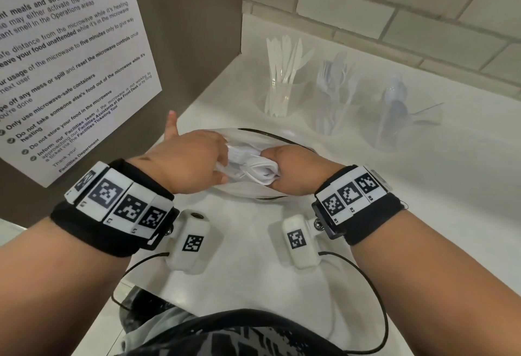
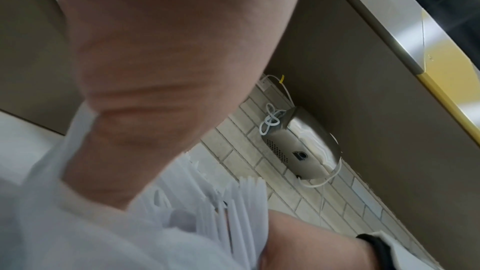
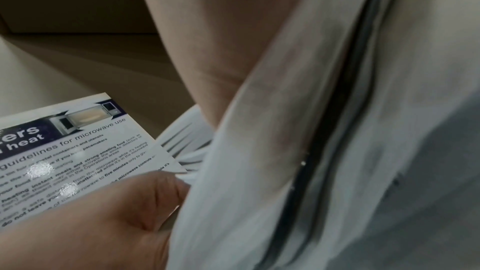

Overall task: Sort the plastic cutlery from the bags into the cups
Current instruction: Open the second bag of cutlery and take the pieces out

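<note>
A clear zip bag (image 1: 244, 191) with a black zip line lies on the white counter in the middle of the head view. A bundle of white plastic cutlery (image 1: 255, 168) sticks out of its mouth. My right hand (image 1: 272, 168) is closed in a fist round the bundle. My left hand (image 1: 222, 162) grips the bag at the bundle's left end, thumb pointing away. The left wrist view shows the white cutlery (image 2: 241, 202) under my palm. Behind the bag stand three clear cups: knives (image 1: 279, 96), forks (image 1: 332, 107), spoons (image 1: 400, 119).
A laminated microwave notice (image 1: 56, 74) hangs on the brown panel at my left. A brick-tiled wall (image 1: 394, 3) runs behind the cups. The white counter (image 1: 380, 214) stretches right and toward me. A metal wall unit (image 2: 298, 147) with a white cable shows in the left wrist view.
</note>
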The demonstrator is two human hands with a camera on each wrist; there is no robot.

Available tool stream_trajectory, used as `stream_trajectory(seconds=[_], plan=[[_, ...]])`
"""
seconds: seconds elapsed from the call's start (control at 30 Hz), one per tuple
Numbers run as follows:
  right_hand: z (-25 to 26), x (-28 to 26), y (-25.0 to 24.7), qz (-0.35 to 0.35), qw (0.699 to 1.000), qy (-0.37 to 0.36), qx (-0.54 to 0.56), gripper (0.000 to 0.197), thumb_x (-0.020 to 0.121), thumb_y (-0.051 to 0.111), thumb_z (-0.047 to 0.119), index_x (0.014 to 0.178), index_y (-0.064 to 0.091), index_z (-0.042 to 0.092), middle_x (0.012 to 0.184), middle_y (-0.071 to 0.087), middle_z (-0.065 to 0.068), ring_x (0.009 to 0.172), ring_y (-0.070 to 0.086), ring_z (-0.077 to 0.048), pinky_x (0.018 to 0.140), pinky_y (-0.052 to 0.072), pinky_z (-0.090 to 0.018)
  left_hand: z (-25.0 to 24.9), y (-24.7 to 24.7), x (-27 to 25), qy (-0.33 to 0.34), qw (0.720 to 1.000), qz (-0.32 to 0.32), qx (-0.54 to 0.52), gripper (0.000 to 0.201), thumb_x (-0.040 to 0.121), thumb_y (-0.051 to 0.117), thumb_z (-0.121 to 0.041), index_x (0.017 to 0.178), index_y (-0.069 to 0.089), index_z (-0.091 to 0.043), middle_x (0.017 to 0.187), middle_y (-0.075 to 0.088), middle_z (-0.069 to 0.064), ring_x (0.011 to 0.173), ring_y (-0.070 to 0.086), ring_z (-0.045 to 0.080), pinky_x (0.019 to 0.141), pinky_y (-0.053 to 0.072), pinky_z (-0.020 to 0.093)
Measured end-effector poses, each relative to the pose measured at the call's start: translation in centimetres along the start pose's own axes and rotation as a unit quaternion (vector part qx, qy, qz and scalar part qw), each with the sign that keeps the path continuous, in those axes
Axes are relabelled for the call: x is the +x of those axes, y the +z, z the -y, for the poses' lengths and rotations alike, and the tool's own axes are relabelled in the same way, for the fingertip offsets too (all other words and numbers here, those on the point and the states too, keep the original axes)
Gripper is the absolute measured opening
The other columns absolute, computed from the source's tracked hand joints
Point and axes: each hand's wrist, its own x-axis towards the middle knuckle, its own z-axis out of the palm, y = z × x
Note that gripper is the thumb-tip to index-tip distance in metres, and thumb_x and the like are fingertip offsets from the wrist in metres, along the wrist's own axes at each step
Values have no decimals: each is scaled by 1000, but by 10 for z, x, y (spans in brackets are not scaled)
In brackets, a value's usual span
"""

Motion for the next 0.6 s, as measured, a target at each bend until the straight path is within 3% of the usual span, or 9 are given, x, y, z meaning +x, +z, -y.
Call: stream_trajectory(seconds=[0.2,0.3,0.37,0.5,0.57,0.6], plan=[[10,-1,-3,-10,998,3,-69,37,87,57,37,119,51,18,95,63,-1,79,53,-22,66,35,-26,-16,5,0,33,998,-57,-15,41,88,62,-23,125,49,-36,130,47,-14,136,30,13,110,-12,63],[17,4,-2,11,998,5,-66,48,80,66,29,124,49,20,97,64,-1,86,60,-23,68,43,-28,-22,7,0,51,994,-75,-53,41,87,61,-15,120,49,-36,119,53,-14,134,31,10,109,-15,63],[16,6,-4,30,998,12,-54,48,76,69,25,119,49,18,96,62,-1,84,58,-22,68,42,-27,-17,7,0,38,995,-78,-54,42,85,64,-22,119,40,-31,112,56,-10,126,41,12,110,-15,62],[10,0,-11,19,1000,-17,-10,21,83,63,28,92,49,17,94,59,-3,84,55,-22,71,43,-27,-1,3,0,-3,997,-71,-39,49,77,67,-47,112,38,-29,103,56,-14,112,53,12,110,-14,63],[7,-3,-13,-3,998,-44,37,17,84,64,25,92,53,15,92,61,-3,86,57,-22,71,41,-27,1,2,0,2,996,-72,-43,45,77,66,-49,112,45,-31,105,52,-18,117,51,10,109,-16,64],[6,-3,-14,-11,997,-48,65,23,84,65,25,101,57,13,97,64,-3,90,59,-22,74,42,-26,0,3,0,5,997,-71,-42,44,77,65,-48,113,47,-32,108,51,-18,121,48,8,109,-16,64]])
